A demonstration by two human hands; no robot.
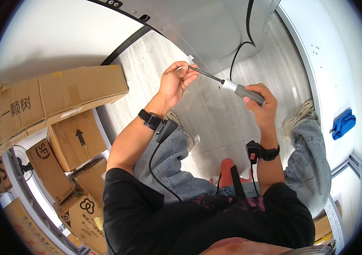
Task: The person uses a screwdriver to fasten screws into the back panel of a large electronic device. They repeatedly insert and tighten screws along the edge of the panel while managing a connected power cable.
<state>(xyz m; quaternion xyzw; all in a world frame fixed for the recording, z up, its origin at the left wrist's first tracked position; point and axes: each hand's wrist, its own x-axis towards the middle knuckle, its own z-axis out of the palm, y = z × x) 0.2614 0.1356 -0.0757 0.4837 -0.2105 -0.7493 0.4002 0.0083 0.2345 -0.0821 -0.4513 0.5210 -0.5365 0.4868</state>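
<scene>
A pale plank floor [215,110] fills the middle of the view, running up to a white wall panel [62,34] on the left and a white panel [338,63] on the right. A stack of brown cardboard boxes [57,97] crowds the left side, the longest one lying across the top and smaller ones, one with a black arrow, piled below it. The person sits over the floor in a black shirt [168,216] and light blue jeans [304,161], knees spread to either side. A black cable [242,42] trails down from the top edge across the grey base at the far end of the floor. A blue cloth [342,123] lies on the right-hand panel, well apart from the hands.

Both forearms rise from the lower edge, each with a black wrist strap and a small black unit with a thin cord hanging from it. The right hand [262,104] is closed in a full fist around the grey handle of a screwdriver [232,87], which is held up in the air above the floor, tilted with its shaft pointing up and to the left. The left hand [176,83] is raised beside it, thumb and fingertips pinched together right at the tip of the screwdriver's metal shaft; whether something small sits between those fingertips cannot be told.
</scene>
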